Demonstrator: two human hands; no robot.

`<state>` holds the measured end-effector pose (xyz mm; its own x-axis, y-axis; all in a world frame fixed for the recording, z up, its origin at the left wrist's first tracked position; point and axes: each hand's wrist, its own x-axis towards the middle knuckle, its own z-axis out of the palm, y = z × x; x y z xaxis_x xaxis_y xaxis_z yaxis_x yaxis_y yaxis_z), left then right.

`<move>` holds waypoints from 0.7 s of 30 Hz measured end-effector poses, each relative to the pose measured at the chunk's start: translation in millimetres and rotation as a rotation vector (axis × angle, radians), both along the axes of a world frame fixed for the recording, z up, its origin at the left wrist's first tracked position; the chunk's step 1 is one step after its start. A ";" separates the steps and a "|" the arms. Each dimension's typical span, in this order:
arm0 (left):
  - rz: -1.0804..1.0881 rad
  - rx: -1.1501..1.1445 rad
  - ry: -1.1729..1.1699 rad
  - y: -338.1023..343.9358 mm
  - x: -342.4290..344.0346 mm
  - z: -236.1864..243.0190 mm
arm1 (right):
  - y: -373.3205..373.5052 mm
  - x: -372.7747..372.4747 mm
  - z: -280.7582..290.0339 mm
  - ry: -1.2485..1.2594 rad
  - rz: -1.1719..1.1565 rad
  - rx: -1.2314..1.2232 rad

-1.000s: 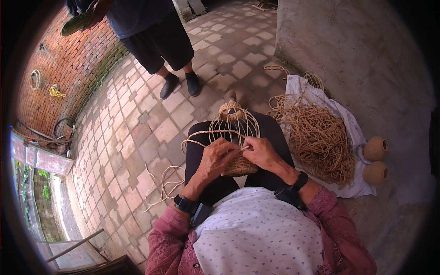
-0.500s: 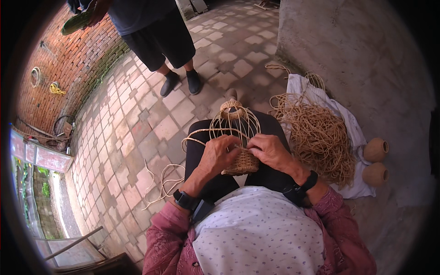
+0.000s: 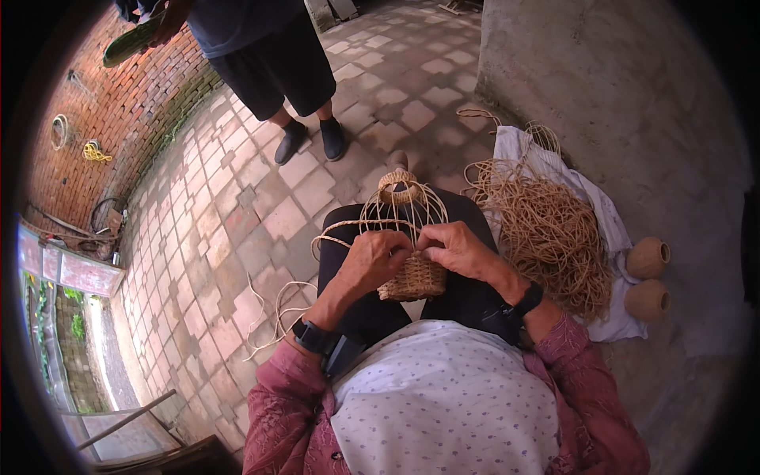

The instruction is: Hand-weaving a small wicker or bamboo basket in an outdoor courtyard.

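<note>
A half-woven straw basket [image 3: 412, 283] sits on my lap, its arched stakes [image 3: 372, 210] running up to a woven ring [image 3: 398, 180] at the far end. My left hand [image 3: 372, 261] is closed at the left of the woven band, thumb and fingers pinched on the weave. My right hand [image 3: 453, 249] is closed at the band's right edge, pinching the weave close to my left fingertips; the exact strand is hidden. A loose cord [image 3: 332, 229] loops out to the left.
A tangled cord heap [image 3: 554, 245] lies on white cloth [image 3: 621, 321] at my right, beside two round clay-coloured pots [image 3: 647, 258]. A standing person [image 3: 265, 71] holds a green object [image 3: 123, 50]. Cord lies on the paving at left; brick and plastered walls flank me.
My right hand has shifted slightly upward along the weave and its fingers have bent differently. My left fingers have curled in, and more of the woven band now shows below my hands.
</note>
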<state>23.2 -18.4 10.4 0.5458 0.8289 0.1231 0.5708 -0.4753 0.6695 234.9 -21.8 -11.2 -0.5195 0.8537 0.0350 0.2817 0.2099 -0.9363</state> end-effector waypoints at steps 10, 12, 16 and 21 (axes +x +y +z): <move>-0.002 -0.012 0.046 -0.7 2.0 4.9 | -0.7 4.6 -14.5 -0.119 -0.006 0.295; -0.011 -0.038 0.075 -1.9 4.8 7.1 | -2.0 5.6 -15.7 -0.142 -0.015 0.307; 0.092 -0.092 0.107 -6.1 8.4 9.6 | -1.7 9.6 -14.0 -0.031 -0.121 0.179; 0.120 -0.144 0.114 -6.3 9.4 12.8 | -13.4 2.0 -1.9 0.085 -0.188 0.076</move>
<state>32.6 -24.7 23.2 0.4461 0.8931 -0.0582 0.6930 -0.3035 0.6539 236.9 -35.2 -13.1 -0.3435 0.9287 0.1396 0.2432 0.2315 -0.9419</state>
